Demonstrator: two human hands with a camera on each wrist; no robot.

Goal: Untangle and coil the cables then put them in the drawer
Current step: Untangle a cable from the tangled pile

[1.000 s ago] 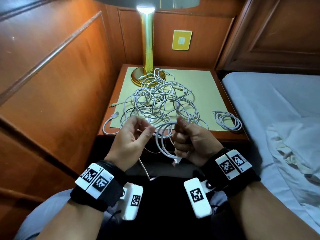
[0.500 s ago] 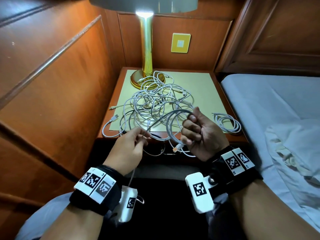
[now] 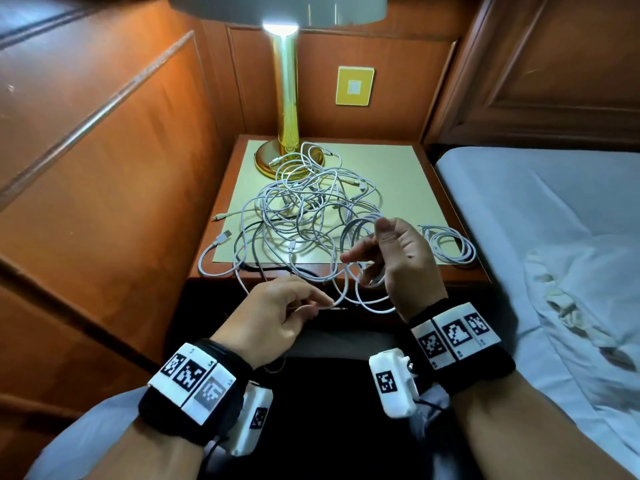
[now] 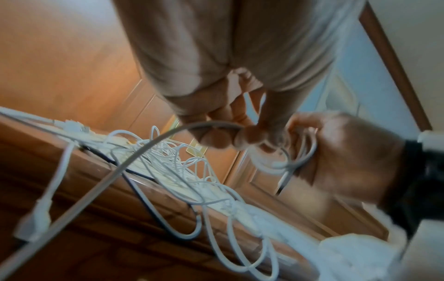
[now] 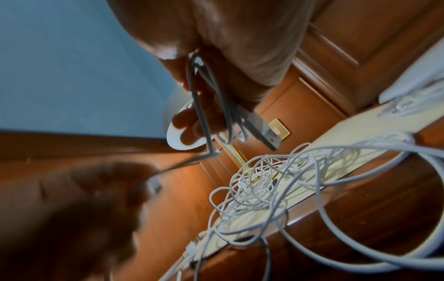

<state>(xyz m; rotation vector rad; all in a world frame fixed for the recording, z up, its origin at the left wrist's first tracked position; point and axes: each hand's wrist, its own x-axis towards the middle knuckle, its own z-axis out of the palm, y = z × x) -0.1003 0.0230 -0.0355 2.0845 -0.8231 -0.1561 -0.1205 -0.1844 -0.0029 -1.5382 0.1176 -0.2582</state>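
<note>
1. The bed lies to my right; the desk stands ahead of me with a gold lamp at its back left.
2. A tangled heap of white cables sprawls across the desk's pale mat, with loose ends hanging over the front edge; a finished coil lies flat at the right front corner. No drawer interior shows in any view.
3. My right hand has its grip closed round several loops of a gray cable, loops standing roughly upright, its USB plug pointing down toward the desk. Half a second ago this hand sat lower and nearer the left one.
4. My left hand pinches the same cable's run, which stretches up and right toward the loops; it has dropped closer to me.
</note>
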